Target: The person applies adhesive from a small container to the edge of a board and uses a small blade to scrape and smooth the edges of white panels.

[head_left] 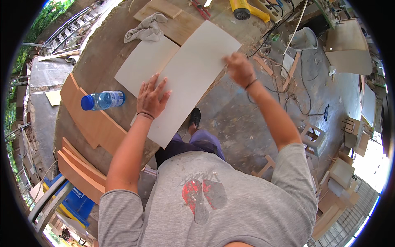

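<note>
A long white panel (pixel 197 72) lies slantwise on the worktable (pixel 88 127), its right edge at the table's edge. My left hand (pixel 152 98) rests flat on the panel's left side with the fingers spread. Close to the right edge, toward the panel's far end, my right hand (pixel 240 71) is closed in a fist; its fingertips are blurred, and whatever they hold is hidden. Beside the long panel, on its left, is a shorter white panel (pixel 142 61). A crumpled grey cloth (pixel 146 28) touches its far edge.
Left of my left hand a blue-capped plastic bottle (pixel 103 101) lies on its side. Curved brown boards (pixel 88 113) are along the table's left. At the far end are red-handled pliers (pixel 200 9) and a yellow tool (pixel 242 9). Cables and a grey bucket (pixel 303 40) are on the right-hand floor.
</note>
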Tool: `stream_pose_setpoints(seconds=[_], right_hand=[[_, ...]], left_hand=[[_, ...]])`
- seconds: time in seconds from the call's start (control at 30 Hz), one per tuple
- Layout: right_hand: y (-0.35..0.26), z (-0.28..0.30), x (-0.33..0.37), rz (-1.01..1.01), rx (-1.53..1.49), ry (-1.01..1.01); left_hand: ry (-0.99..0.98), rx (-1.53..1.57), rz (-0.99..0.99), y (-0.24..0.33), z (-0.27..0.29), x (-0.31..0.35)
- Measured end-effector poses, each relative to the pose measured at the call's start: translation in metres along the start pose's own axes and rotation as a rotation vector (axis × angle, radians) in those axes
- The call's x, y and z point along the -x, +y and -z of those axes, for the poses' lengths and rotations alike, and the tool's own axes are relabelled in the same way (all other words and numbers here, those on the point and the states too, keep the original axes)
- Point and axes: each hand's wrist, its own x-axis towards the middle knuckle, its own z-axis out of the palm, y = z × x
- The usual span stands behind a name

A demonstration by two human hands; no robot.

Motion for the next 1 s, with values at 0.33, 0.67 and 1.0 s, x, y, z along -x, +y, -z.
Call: stream_pose_setpoints(seconds=[0.33, 0.67, 1.0], right_hand=[[0.055, 0.024, -0.027, -0.170, 0.019, 0.093], [-0.066, -0.005, 0.024, 0.117, -0.050, -0.054], [-0.205, -0.011, 0.066, 0.320, -0.323, -0.193]], left_hand=[[0.010, 0.026, 0.014, 0.001, -0.002, -0.001], [-0.005, 0.056, 0.050, 0.002, 0.003, 0.003], [0.095, 0.079, 0.051, 0.000, -0.001, 0.002]])
